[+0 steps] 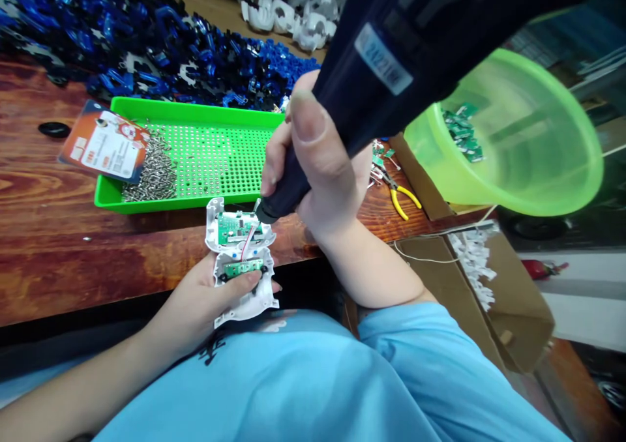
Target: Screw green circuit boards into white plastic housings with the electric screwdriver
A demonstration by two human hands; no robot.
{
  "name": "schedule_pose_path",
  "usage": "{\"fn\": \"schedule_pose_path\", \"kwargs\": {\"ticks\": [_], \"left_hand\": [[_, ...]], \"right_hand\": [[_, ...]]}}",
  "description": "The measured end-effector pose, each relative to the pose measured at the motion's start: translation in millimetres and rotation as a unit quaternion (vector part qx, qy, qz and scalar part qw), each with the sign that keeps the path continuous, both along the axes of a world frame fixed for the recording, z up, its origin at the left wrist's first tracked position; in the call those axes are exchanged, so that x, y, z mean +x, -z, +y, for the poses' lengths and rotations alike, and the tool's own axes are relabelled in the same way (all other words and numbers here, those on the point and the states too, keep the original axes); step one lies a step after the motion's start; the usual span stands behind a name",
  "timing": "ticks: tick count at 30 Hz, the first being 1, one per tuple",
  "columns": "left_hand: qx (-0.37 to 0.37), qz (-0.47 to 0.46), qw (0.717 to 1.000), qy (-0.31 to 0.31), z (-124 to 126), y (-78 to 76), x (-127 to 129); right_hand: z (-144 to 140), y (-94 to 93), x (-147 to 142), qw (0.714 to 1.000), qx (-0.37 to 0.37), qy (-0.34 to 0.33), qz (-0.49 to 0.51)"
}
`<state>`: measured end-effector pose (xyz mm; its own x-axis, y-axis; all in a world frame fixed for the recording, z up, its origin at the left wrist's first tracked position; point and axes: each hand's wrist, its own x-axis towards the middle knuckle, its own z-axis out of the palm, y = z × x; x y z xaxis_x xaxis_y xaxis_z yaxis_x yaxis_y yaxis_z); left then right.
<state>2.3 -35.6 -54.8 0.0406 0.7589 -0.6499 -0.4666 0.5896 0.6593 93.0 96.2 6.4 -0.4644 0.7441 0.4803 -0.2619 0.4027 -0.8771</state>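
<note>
The white shell (242,259) with its green boards (237,228) sits at the table (49,259) edge, clasped from below in the left hand (205,305), thumb across the lower board. The right hand (313,162) is wrapped tight round a dark driver (391,57), tip at the shell's upper right corner. A tilted driver could slip off and nick the red wire (248,238) (very close by), or the thumb. The screw tray (195,155) lies just behind.

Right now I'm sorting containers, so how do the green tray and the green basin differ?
The green tray is flat, rectangular, opaque and dotted with a grid of holes; the green basin is round, deep and translucent. The tray holds loose screws; the basin holds small circuit boards. Both are bright green plastic.
</note>
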Motion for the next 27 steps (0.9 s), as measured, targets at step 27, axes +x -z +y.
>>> {"fn": "schedule_pose_path", "kwargs": {"ticks": [27], "left_hand": [[0.020,-0.132,0.990,-0.036,0,9.6,-4]], "right_hand": [[91,23.9,-99,0.992,0.029,0.042,0.114]]}}
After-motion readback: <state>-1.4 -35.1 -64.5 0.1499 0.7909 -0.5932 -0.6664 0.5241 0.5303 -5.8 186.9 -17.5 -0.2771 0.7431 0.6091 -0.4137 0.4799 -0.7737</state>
